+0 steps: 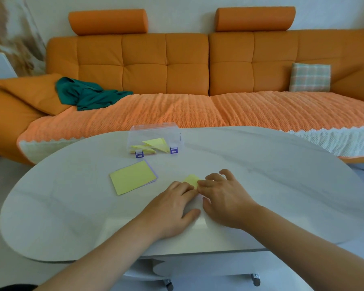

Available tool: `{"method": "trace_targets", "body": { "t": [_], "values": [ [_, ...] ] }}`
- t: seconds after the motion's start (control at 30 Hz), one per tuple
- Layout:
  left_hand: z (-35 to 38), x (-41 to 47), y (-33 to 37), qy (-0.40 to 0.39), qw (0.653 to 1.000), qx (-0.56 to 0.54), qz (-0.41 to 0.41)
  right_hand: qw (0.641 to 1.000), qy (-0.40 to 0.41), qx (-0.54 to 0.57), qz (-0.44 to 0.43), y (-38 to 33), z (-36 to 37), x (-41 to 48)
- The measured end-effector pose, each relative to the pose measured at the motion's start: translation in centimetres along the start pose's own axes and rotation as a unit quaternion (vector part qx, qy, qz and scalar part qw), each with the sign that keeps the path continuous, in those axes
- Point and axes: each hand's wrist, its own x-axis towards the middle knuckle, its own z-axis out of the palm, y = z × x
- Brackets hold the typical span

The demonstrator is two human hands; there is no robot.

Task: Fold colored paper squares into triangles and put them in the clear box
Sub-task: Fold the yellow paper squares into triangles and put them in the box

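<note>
Yellow paper [192, 180] lies on the counter [261, 164] under both grips, left hand [174, 204] and right hand [223, 198] pressing it flat-fingered, mid-fold. At ten o'clock sits the unfolded stack [132, 177]. At eleven the clear box [153, 133] holds several triangles [156, 143], so more folding likely remains.

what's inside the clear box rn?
Folded yellow triangles lie in the box, at least two, overlapping. The pile's lower layers are covered by the top pieces and blurred behind the purple latches, so the exact count is unclear.
</note>
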Motion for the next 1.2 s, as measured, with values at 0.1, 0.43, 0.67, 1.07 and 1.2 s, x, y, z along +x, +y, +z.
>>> {"method": "trace_targets", "body": {
  "t": [0.1, 0.43, 0.67, 1.07, 1.2],
  "values": [
    [-0.1, -0.1, 0.2, 0.000, 1.000, 0.004, 0.000, 1.000, -0.011, 0.022, 0.006, -0.1, 0.2, -0.3],
    [-0.8, -1.3, 0.2, 0.004, 0.993, 0.109, -0.046, 0.999, -0.026, 0.023, 0.038, -0.4, 0.2, -0.3],
    [-1.6, -2.8, -0.4, 0.007, 0.989, 0.128, -0.076, 0.998, -0.015, 0.021, 0.052, -0.4, 0.6, -0.1],
    [-1.9, -3.1, -1.5, 0.105, 0.989, 0.056, -0.084, 0.996, -0.008, 0.044, 0.078, -0.4, 1.0, 0.6],
    [-2.3, -1.6, -1.3, 0.140, 0.989, 0.034, -0.040, 0.996, -0.012, 0.051, 0.075, -1.4, 1.2, 2.0]
  ]
}}
